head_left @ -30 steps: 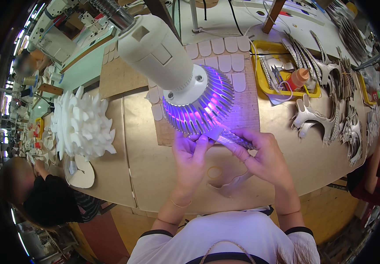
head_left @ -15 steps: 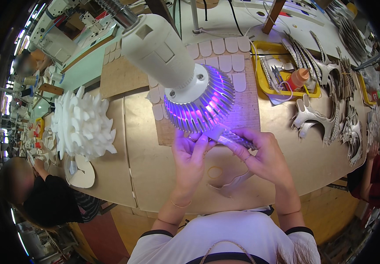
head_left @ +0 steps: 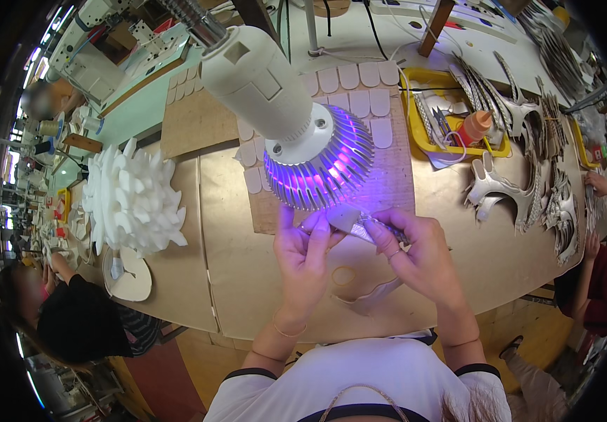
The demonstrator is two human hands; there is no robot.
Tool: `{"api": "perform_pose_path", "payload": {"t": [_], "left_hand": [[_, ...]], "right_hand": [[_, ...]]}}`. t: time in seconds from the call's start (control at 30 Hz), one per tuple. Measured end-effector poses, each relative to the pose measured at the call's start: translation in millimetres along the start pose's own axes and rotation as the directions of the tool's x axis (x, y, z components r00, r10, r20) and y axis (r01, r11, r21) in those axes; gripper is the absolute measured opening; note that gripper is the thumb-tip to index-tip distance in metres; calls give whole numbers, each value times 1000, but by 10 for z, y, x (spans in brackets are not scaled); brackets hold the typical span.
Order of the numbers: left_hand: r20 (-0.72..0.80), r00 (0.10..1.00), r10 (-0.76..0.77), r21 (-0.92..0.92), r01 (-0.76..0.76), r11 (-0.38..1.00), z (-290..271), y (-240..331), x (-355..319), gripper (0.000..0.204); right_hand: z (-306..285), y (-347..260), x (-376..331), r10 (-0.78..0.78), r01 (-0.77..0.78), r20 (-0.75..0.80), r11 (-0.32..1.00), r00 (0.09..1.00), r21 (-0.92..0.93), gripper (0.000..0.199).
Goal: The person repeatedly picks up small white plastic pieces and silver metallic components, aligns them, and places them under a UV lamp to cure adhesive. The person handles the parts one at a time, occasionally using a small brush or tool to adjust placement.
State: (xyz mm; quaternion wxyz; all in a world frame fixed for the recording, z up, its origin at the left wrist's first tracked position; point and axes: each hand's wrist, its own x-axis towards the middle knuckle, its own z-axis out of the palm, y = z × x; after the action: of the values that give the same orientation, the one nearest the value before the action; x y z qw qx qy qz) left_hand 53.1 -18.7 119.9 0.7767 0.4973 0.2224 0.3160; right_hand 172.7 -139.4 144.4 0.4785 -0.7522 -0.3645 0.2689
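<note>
Just below the glowing purple lamp [head_left: 319, 165], both hands work on one small piece. My left hand [head_left: 305, 246] is closed, its thumb and fingers pinching the pale, round-ended tab [head_left: 344, 214]. My right hand [head_left: 419, 253] is closed on a silvery, scaly-patterned strap [head_left: 361, 231] that meets the tab; its fingers hide much of the strap. Below the hands, a curved pale strip [head_left: 370, 294] and a thin rubber band [head_left: 343, 276] lie on the tan table.
A board [head_left: 403, 169] with rows of pale tabs lies behind the lamp. At right, a yellow tray [head_left: 426, 144] holds an orange-capped bottle [head_left: 475, 128] and tools, beside silvery shoe uppers [head_left: 507, 186]. A white foam-like stack [head_left: 134, 200] stands left. People sit at both sides.
My right fingers have shifted along the strap toward the tab, covering more of it. The tab has tilted slightly. A person's arm at far right now reaches over the table.
</note>
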Motion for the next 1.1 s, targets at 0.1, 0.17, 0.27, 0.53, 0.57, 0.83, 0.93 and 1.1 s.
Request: {"api": "perform_pose_path", "payload": {"t": [0.1, 0.17, 0.27, 0.53, 0.57, 0.83, 0.93, 1.1], "left_hand": [[-7, 1000, -11, 22, 11, 1000, 4, 19, -23, 53], [-29, 999, -17, 27, 18, 999, 19, 30, -52, 52], [-60, 998, 10, 105, -4, 994, 47, 30, -97, 51], [-51, 995, 80, 91, -75, 993, 101, 17, -124, 52], [-49, 996, 71, 141, -64, 988, 104, 15, -117, 53], [-63, 995, -81, -1, 81, 997, -49, -24, 32, 53], [-25, 997, -72, -100, 70, 993, -101, -52, 74, 46], [120, 978, -169, -146, 185, 972, -149, -95, 31, 37]], "right_hand": [[-14, -14, -15, 49, -48, 23, 998, 999, -40, 21], [-14, -30, -25, 60, -59, 32, 998, 998, -15, 21], [-15, -49, -43, 67, -66, 37, 998, 997, -15, 21], [-23, -64, -76, 81, -80, 40, 997, 996, -12, 20], [-25, -65, -80, 76, -75, 39, 997, 996, -17, 20], [15, -49, -85, 57, -57, 37, 998, 998, 14, 20], [46, -12, -70, 58, -61, 47, 996, 997, 60, 22], [81, 66, -45, 39, -44, 29, 983, 999, 177, 24]]}}
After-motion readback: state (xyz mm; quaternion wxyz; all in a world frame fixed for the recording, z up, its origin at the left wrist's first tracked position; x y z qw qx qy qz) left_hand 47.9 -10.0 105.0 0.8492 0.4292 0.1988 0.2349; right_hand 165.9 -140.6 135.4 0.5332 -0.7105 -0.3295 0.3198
